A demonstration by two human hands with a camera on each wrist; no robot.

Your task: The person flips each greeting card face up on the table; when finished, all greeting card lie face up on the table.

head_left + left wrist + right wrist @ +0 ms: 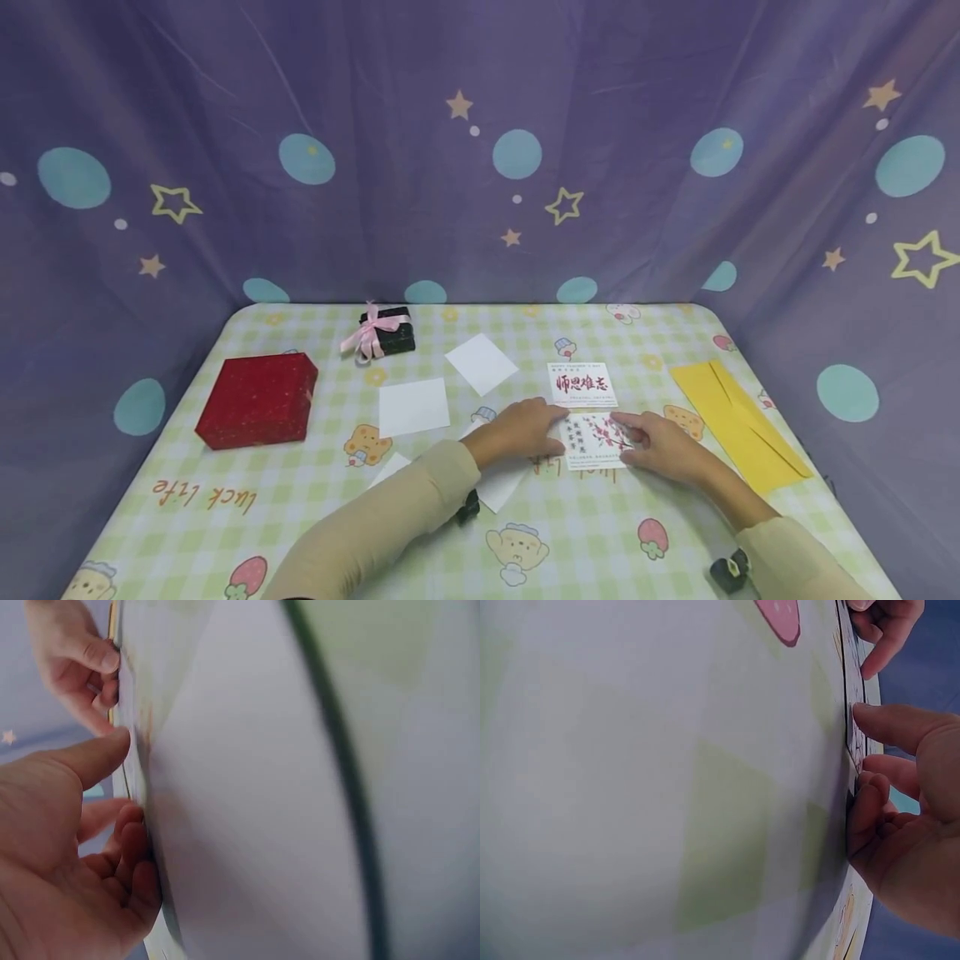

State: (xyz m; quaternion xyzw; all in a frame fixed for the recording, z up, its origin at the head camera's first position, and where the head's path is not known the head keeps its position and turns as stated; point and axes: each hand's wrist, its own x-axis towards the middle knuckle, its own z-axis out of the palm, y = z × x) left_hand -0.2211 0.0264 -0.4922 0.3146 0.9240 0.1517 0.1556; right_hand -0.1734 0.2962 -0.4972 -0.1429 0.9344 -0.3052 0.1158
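Note:
A white card with a pink floral print [596, 443] lies flat on the checked tablecloth [420, 533]. My left hand [551, 425] rests at the card's left edge, fingertips touching it. My right hand [626, 433] touches the right edge, with a finger lying on the print. In the left wrist view my left hand [124, 776] has its thumb at the card's edge and loosely bent fingers against the cloth. The right wrist view shows my right hand [866, 750] set the same way. A second card with red characters [582, 385] lies just behind.
A yellow envelope [738, 425] lies at the right. A red box [258, 400] sits at the left, with a small black box tied with a pink ribbon [386, 332] behind it. White paper squares [413, 406] [481, 363] lie mid-table. Purple starred curtains [480, 167] surround the table.

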